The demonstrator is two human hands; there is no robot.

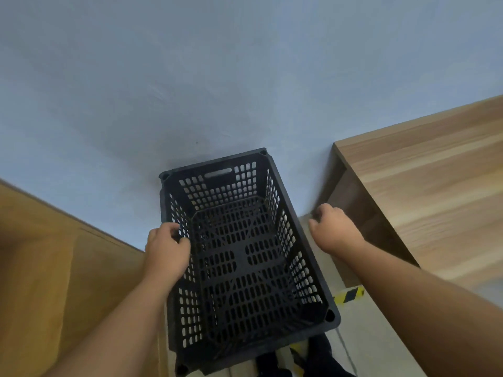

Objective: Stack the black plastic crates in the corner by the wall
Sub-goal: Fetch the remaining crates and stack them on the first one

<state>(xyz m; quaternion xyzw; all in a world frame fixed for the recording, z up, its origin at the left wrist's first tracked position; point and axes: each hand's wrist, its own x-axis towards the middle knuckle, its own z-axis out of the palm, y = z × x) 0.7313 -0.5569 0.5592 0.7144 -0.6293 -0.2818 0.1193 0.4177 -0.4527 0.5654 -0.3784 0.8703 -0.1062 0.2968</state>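
Note:
A black plastic crate (245, 257) with perforated walls stands with its far short end against the pale blue wall (190, 91), its open top facing me. Below its near left corner peeks the corner of another black crate (181, 370). My left hand (167, 251) sits on the top crate's left long rim, fingers curled over the edge. My right hand (334, 229) hovers just right of the right rim, clear of it, fingers loosely curled and holding nothing.
A wooden cabinet (424, 191) flanks the crate on the right and a wooden panel (54, 268) on the left. Yellow-black hazard tape (349, 294) marks the grey floor (381, 344) to the right. Dark fabric (318, 352) shows below the crate.

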